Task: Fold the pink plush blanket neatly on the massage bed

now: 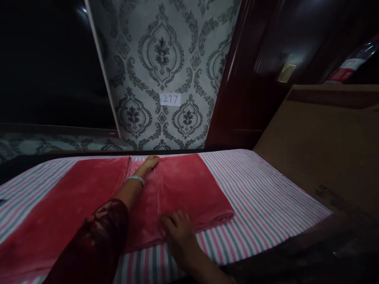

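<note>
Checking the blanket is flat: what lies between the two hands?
In the head view, only the folded red blanket spans from the left hand at its far edge to the right hand at its near edge; nothing sits on it.

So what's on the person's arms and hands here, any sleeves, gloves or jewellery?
The left arm wears a dark red, partly sheer sleeve with a lacy pattern that ends short of the wrist. A pale, silvery bangle sits on that wrist. The left hand is bare, with no glove. The right hand and its forearm are bare too; no ring or watch shows.
</note>
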`<state>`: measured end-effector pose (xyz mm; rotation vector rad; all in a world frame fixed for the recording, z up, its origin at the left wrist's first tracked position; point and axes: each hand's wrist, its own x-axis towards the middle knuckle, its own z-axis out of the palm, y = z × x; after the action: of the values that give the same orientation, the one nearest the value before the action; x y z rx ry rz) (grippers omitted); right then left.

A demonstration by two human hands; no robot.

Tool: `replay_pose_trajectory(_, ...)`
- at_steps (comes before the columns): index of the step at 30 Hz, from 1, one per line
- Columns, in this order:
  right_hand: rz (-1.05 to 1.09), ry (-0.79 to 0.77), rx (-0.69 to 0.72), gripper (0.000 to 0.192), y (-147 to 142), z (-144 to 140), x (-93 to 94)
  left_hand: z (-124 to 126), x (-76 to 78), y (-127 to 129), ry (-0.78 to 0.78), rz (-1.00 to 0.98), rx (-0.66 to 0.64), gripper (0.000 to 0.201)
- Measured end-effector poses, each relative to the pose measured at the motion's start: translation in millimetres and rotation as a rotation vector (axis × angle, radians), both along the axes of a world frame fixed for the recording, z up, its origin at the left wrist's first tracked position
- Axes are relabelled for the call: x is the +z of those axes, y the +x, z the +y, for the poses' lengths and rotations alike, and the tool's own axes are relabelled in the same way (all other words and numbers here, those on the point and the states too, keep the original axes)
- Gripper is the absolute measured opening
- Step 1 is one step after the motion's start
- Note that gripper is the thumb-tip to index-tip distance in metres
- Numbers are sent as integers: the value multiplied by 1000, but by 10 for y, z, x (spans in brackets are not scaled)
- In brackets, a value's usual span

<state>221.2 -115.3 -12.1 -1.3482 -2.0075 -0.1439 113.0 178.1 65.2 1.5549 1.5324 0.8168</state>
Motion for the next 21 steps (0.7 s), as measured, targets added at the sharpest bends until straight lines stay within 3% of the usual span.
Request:
replay_pose_trajectory(3,-14,12,-5,32,27,3,50,16,-42,19,-20,-17,33,30)
replay_pose_trajectory(7,5,39,-9,39,32,36,213,86,55,139,11,-57,48,34)
replay_pose_trajectory(12,-55,8,48,42,-27,37,125,27,22,83,-41,-32,64,35)
replay_pose_trajectory(17,-38,-42,24,47,-32,-18,39,-128,-36,-54,-54,-48,44,70)
replay_pose_trajectory(21,-39,-98,9,37,-11,-32,105,-346,-74,-25,-35,-84,-4,86)
